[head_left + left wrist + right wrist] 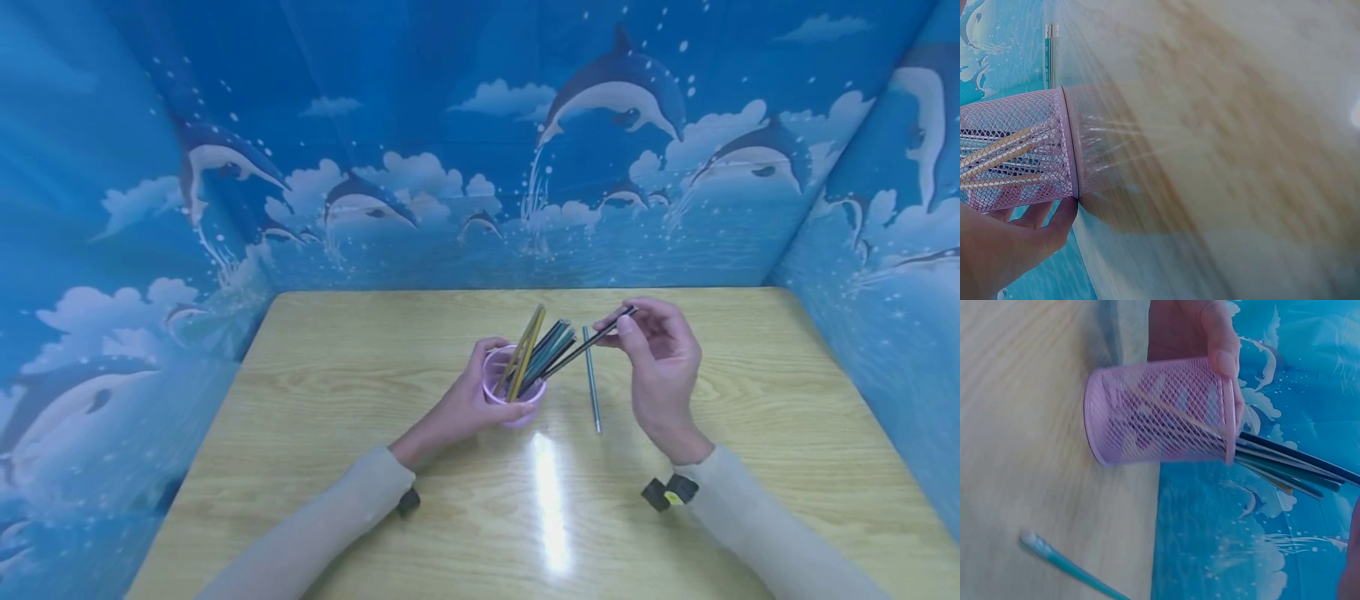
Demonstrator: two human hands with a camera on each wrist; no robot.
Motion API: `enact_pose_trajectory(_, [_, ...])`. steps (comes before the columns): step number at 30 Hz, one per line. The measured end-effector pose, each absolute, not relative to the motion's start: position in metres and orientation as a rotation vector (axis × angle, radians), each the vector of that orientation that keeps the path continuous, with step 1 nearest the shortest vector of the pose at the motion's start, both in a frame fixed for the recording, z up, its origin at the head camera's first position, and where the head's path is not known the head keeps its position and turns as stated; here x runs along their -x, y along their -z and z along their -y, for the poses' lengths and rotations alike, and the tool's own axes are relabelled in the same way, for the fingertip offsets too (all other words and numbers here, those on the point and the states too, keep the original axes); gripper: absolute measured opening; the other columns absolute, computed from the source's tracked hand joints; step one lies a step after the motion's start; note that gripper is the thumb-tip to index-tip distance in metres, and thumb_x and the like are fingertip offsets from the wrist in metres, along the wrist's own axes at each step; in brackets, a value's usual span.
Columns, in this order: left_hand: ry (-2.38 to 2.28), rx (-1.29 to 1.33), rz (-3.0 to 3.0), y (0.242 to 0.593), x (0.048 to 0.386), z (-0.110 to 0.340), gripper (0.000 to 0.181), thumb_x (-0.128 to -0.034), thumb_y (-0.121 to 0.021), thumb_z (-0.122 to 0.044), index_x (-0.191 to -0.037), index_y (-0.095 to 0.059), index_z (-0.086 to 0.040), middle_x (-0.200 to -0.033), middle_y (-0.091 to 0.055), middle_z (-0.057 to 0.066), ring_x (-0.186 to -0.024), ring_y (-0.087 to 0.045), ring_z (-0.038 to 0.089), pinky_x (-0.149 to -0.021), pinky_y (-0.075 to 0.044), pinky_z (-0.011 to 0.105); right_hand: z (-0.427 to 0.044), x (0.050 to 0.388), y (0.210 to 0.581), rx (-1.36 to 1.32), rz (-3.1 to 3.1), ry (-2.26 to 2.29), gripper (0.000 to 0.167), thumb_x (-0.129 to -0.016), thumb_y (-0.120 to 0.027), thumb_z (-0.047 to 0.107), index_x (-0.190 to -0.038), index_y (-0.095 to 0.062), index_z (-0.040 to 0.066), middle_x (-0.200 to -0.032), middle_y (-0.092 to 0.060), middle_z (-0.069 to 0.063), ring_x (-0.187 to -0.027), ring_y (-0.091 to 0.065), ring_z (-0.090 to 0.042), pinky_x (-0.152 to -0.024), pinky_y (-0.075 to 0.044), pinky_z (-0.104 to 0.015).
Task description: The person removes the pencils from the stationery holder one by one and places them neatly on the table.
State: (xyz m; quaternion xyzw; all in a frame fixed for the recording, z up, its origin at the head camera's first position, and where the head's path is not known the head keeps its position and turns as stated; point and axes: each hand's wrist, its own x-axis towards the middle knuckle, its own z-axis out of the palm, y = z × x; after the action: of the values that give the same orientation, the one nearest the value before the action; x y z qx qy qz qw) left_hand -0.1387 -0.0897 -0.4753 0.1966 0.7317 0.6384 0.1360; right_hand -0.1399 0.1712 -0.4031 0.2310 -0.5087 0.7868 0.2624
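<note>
My left hand (491,392) grips a pink mesh pencil cup (1160,412), its fingers and thumb around the cup near the rim. Several pencils (1016,150), yellow, teal and dark, stand slanted in the cup, with their upper ends sticking out. To the right, my right hand (663,367) pinches the upper end of a dark pencil (588,343) between thumb and fingers. That pencil slopes down to the cup's mouth, its lower end at the rim. Between cup and right hand, a teal pencil (592,383) lies on the table.
The wood-grain table (337,533) has a bright light reflection at its front middle. Blue dolphin-print curtains (450,167) stand along its back and sides. A black device (667,493) is strapped to the right wrist.
</note>
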Motion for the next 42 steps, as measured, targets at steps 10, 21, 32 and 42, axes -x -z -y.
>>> enact_pose_trajectory(10, [-1.816, -0.549, -2.153, 0.474, 0.139, 0.089, 0.099, -0.0848, -0.095, -0.015, -0.16, -0.031, -0.015, -0.151, -0.055, 0.005, -0.132, -0.061, 0.025, -0.107, -0.058, 0.038, -0.184, 0.145, 0.383, -0.589, 1.363, -2.048, 0.023, -0.108, -0.055, -0.007, -0.128, -0.057, -0.018, -0.105, -0.062, -0.022, -0.094, -0.068, -0.031, -0.077, -0.067, -0.034])
enact_pose_trajectory(21, [-1.818, -0.551, -2.14, 0.473, 0.14, 0.088, 0.101, -0.0849, -0.095, -0.013, -0.161, -0.029, -0.013, -0.153, -0.054, 0.008, -0.133, -0.06, 0.028, -0.109, -0.057, 0.04, -0.202, 0.153, 0.375, -0.498, 1.459, -2.01, 0.03, -0.105, -0.065, -0.005, -0.134, -0.063, -0.013, -0.101, -0.063, -0.019, -0.082, -0.064, -0.024, -0.07, -0.065, -0.028])
enact_pose_trajectory(32, [-1.819, -0.544, -2.131, 0.472, 0.138, 0.089, 0.1, -0.0844, -0.095, -0.014, -0.16, -0.03, -0.018, -0.152, -0.054, 0.006, -0.133, -0.061, 0.027, -0.109, -0.056, 0.039, -0.22, 0.168, 0.387, -0.374, 1.627, -2.057, 0.032, -0.102, -0.073, -0.002, -0.133, -0.068, -0.011, -0.103, -0.069, -0.017, -0.085, -0.068, -0.021, -0.067, -0.066, -0.027])
enact_pose_trajectory(42, [-1.829, -0.543, -2.127, 0.475, 0.139, 0.09, 0.098, -0.0839, -0.095, -0.012, -0.158, -0.032, -0.023, -0.152, -0.055, 0.005, -0.132, -0.062, 0.026, -0.107, -0.058, 0.039, -0.25, 0.198, 0.42, -0.102, 2.007, -2.223, 0.031, -0.103, -0.078, 0.012, -0.134, -0.075, 0.006, -0.107, -0.072, -0.005, -0.094, -0.069, -0.015, -0.071, -0.066, -0.026])
